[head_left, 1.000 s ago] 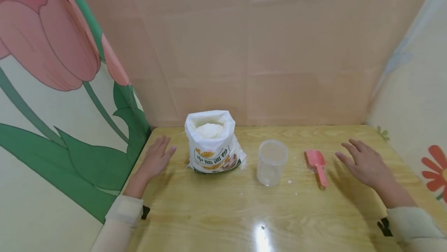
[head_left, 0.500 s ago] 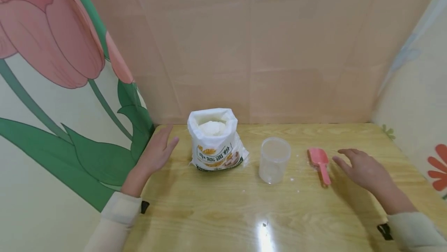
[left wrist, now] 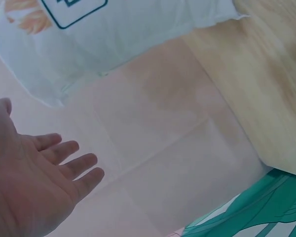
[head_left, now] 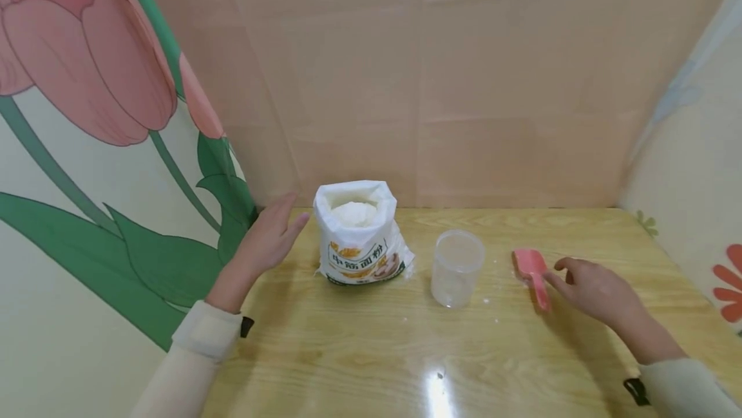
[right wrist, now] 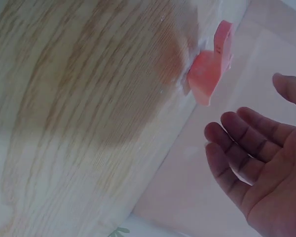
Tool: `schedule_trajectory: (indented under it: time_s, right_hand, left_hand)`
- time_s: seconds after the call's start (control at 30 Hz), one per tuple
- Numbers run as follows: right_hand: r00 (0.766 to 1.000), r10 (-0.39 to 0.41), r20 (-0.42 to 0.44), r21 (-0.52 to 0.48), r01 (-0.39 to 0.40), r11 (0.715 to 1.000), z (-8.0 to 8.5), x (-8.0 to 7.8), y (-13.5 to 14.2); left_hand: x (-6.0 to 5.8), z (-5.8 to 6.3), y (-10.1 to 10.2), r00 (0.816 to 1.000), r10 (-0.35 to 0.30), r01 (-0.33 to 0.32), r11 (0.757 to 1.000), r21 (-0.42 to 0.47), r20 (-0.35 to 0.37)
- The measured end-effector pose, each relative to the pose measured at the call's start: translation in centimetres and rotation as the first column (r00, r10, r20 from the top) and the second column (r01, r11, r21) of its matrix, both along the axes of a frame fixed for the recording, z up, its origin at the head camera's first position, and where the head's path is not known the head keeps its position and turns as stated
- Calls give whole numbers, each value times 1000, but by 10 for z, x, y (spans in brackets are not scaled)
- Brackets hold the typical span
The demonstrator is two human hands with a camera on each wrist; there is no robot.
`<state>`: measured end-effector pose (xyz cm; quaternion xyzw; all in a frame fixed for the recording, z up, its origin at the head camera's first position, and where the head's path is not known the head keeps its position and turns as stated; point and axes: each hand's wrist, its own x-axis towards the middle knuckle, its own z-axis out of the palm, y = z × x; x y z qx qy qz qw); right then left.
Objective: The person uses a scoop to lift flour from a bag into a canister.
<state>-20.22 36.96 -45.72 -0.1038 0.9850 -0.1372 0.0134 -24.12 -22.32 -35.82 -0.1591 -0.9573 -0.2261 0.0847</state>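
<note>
A white bag of flour [head_left: 353, 234], its top folded open and powder showing inside, stands at the back left of centre. My left hand [head_left: 262, 245] is held beside the bag's left side with fingers extended; in the left wrist view that hand [left wrist: 37, 190] faces the bag [left wrist: 128, 34] with a gap between them. A pink scoop [head_left: 530, 263] lies at the right, handle towards me. Just right of its handle is my right hand [head_left: 599, 292], fingers slightly bent and holding nothing. The right wrist view shows open fingers [right wrist: 234, 153] apart from the scoop [right wrist: 207, 74].
A clear plastic cup [head_left: 457, 270] stands upright between the bag and the scoop. Specks of white powder dot the wooden table [head_left: 359, 353] near it. A tan sheet [head_left: 429, 96] covers the back wall, and flower-patterned walls flank both sides.
My left hand has moved forward and right, closer to the flour bag. The right hand has come left to the scoop's handle, its fingers bending more. Bag, cup and scoop stay in place.
</note>
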Motion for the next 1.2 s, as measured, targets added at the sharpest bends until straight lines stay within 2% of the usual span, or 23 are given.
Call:
schedule_trajectory:
  time_s: [0.2, 0.43, 0.63, 0.77, 0.93, 1.2]
  right_hand:
    - [999, -3, 52, 12, 2, 1000, -5, -2, -5]
    - [999, 1, 46, 25, -2, 1000, -11, -7, -12]
    - [996, -27, 87, 45, 23, 999, -13, -11, -14]
    - [986, -73, 147, 46, 67, 997, -17, -14, -14]
    - [970, -120, 210, 36, 115, 993, -19, -17, -15]
    - [960, -141, 242, 21, 140, 990, -20, -18, -19]
  left_hand:
    - [-3, 5, 6, 1000, -6, 6, 1000, -12, 4]
    - [-5, 14, 15, 1000, -4, 4, 1000, -20, -1]
    - [-10, 18, 22, 1000, -13, 13, 999, -52, -2]
    - [-12, 20, 26, 999, -38, 38, 998, -46, 2]
    - [-15, 19, 31, 999, -34, 33, 998, -46, -13]
    - [-20, 18, 41, 1000, -7, 7, 1000, -19, -14]
